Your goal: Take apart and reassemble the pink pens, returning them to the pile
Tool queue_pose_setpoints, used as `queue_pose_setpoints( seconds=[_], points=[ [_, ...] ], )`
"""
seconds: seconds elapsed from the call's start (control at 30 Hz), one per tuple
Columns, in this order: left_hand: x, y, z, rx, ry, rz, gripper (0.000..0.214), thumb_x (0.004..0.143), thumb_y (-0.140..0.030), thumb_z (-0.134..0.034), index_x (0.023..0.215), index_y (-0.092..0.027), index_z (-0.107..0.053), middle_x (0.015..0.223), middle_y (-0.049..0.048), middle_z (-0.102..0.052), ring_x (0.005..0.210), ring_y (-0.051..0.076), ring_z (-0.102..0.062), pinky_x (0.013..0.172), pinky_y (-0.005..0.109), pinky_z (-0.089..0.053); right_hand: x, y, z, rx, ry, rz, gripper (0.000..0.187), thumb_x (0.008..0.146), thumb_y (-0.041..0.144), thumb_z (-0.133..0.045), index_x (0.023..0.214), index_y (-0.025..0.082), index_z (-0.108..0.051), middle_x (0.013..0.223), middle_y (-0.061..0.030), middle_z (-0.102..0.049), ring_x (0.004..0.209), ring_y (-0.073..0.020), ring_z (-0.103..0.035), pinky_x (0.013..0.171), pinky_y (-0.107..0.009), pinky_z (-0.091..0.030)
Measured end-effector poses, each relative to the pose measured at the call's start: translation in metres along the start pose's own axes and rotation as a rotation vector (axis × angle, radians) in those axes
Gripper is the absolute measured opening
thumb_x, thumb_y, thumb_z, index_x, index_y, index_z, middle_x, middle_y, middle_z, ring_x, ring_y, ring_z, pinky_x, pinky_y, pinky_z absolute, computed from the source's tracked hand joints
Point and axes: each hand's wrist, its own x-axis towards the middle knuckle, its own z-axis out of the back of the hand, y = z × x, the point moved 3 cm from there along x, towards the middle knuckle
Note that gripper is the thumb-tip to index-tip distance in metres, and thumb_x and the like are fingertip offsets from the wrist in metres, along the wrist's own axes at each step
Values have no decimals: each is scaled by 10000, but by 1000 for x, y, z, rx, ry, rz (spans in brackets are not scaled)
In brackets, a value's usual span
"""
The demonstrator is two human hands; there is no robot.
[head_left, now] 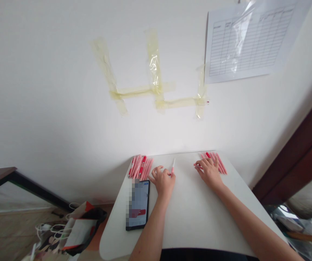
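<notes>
Matt white table (194, 214), glossy glass phone (138, 204), smooth plastic pink pens (141, 167), yellowed shiny tape (156, 72)

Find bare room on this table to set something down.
Free: the table between both forearms, and the back strip between the single pen in the left hand and the right hand. Crowded: the back corners, left pen pile by the smartphone, right pen pile under the right hand.
</notes>
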Motion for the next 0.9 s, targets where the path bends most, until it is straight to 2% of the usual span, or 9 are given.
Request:
queue_pose_setpoints(
  seconds=[0.27, 0.77, 0.9],
  points=[
    [-2, 0, -2, 26, 44, -2, 279, 858, -392, -569, 715, -200, -712, 1251, 121, -610, 1251, 334, -444, 1095, 645, -229, 0, 1, 2, 1, -17, 6, 175, 1005, 309, -497, 983, 261, -664, 961, -37, -712, 1048, -254, -608, 1196, -662, -115],
    [-3, 1, -4, 15, 31, -5, 232, 840, -397, -607, 757, -205, -708, 1238, 105, -607, 1258, 326, -444, 1112, 645, -215, 0, 0, 0, 4, -27, 20, 177, 1009, 322, -500, 988, 261, -665, 949, -36, -716, 1027, -253, -611, 1194, -666, -112],
    [-2, 1, -3, -4, 25, -11, 174, 826, -384, -650, 855, -227, -719, 1233, 93, -606, 1253, 321, -452, 1121, 652, -221, 1, 1, 2, 18, -24, 16, 194, 1014, 320, -489, 987, 268, -674, 940, -36, -713, 1028, -255, -611, 1196, -659, -118]
  ],
)
